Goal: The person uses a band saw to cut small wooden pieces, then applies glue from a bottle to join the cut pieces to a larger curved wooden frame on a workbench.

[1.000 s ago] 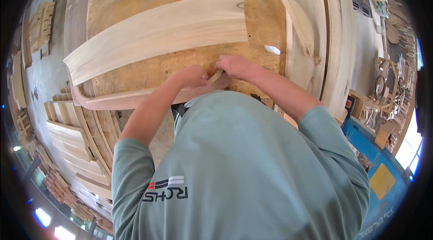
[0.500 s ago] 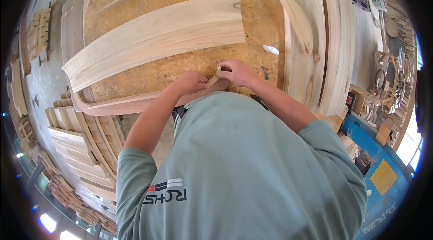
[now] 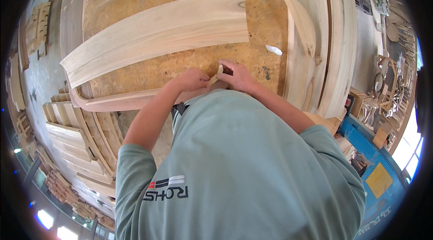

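Close to my body, at the table's near edge, both hands meet around a small tan curled strip [image 3: 216,76] that looks like folded paper or sandpaper; its kind is hard to make out. My left hand [image 3: 191,80] is closed on its near end. On the other side, my right hand [image 3: 237,77] pinches the strip's upper end between thumb and fingers. Under my left forearm lies a long narrow wooden piece [image 3: 122,101] along the near edge, partly hidden by my arm and shirt. Beyond the hands, a wide, slightly curved wooden panel [image 3: 158,37] rests on the worn tabletop [image 3: 266,23].
A crumpled white scrap [image 3: 274,50] lies right of my hands. Long boards [image 3: 311,73] flank the right side, with a curved offcut [image 3: 301,23] on them. Slatted wooden pieces [image 3: 74,143] are stacked at left. A blue machine [image 3: 376,158] stands at lower right.
Both hands stay together on the strip, with only slight finger movement. The whole view has shifted a little.
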### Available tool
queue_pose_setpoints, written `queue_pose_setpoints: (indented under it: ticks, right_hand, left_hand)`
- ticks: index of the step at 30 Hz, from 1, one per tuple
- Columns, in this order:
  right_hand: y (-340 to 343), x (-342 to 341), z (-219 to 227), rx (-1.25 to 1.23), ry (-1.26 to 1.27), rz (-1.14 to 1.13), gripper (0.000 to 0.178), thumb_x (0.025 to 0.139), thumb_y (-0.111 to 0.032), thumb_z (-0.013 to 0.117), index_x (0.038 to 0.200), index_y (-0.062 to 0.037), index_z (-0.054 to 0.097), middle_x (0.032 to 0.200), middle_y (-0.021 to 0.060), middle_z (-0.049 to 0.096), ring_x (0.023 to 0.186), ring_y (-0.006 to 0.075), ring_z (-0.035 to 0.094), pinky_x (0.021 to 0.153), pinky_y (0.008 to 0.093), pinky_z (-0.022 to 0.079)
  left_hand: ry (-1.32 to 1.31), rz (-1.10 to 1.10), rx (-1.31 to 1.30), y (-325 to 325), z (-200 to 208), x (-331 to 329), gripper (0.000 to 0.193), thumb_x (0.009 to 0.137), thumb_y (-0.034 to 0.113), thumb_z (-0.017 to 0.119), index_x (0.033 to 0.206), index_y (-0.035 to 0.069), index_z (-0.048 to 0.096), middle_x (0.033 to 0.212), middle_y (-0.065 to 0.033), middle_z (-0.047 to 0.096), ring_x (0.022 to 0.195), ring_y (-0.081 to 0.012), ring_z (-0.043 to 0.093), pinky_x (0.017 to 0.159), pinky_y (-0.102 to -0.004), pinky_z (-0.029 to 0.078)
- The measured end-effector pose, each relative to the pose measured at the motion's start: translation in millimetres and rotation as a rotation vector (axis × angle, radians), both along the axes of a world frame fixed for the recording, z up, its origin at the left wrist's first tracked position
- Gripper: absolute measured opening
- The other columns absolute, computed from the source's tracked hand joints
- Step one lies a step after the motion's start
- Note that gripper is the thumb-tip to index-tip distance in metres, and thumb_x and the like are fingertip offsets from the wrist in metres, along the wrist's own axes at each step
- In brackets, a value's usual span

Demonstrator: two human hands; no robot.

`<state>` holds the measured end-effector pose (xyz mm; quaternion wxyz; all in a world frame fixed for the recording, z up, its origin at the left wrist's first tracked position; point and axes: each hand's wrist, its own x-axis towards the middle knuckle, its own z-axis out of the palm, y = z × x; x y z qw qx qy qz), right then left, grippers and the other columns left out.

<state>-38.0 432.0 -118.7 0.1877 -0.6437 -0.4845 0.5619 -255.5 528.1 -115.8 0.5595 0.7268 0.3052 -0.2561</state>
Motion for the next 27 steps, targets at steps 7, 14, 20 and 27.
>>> queue_pose_setpoints:
  ticks: [7,14,20,27]
  right_hand:
    - [3.2,-1.7,7.3,-0.054,0.002,0.004,0.060,0.084,-0.036,0.073,0.133,-0.0031,0.061,0.129,0.0212,0.064,0.115,0.0342,0.063,0.099,0.0398,0.049]
    - [-0.6,-2.7,7.3,0.010,-0.018,-0.008,0.061,0.084,-0.037,0.073,0.133,-0.0033,0.061,0.129,0.0191,0.065,0.116,0.0342,0.063,0.101,0.0396,0.048]
    - [-1.7,-3.9,6.4,-0.009,-0.059,0.020,0.057,0.084,-0.035,0.073,0.131,-0.0041,0.063,0.122,0.0182,0.068,0.110,0.0299,0.065,0.097,0.0377,0.050]
    - [-0.3,-4.4,9.4,-0.035,-0.057,0.020,0.057,0.083,-0.037,0.073,0.130,-0.0057,0.064,0.125,0.0201,0.066,0.113,0.0355,0.063,0.099,0.0409,0.049]
  left_hand:
    - [0.042,0.019,-0.131,21.5,-25.8,-12.1,0.025,0.088,0.018,0.064,0.108,0.009,0.075,0.094,-0.0113,0.074,0.085,-0.0278,0.067,0.078,-0.0375,0.052]
    - [0.034,-0.144,-0.015,16.9,12.8,-33.9,0.033,0.083,0.025,0.070,0.109,0.006,0.074,0.101,-0.0157,0.073,0.089,-0.0334,0.068,0.081,-0.0431,0.052]
    - [0.024,-0.121,0.198,-2.4,6.0,-40.8,0.037,0.072,0.025,0.076,0.100,0.001,0.071,0.096,-0.0216,0.070,0.089,-0.0382,0.066,0.078,-0.0444,0.053]
    - [-0.028,-0.079,0.194,-3.7,-8.6,-46.6,0.032,0.071,0.023,0.076,0.093,0.000,0.070,0.090,-0.0219,0.069,0.086,-0.0373,0.067,0.076,-0.0441,0.052]
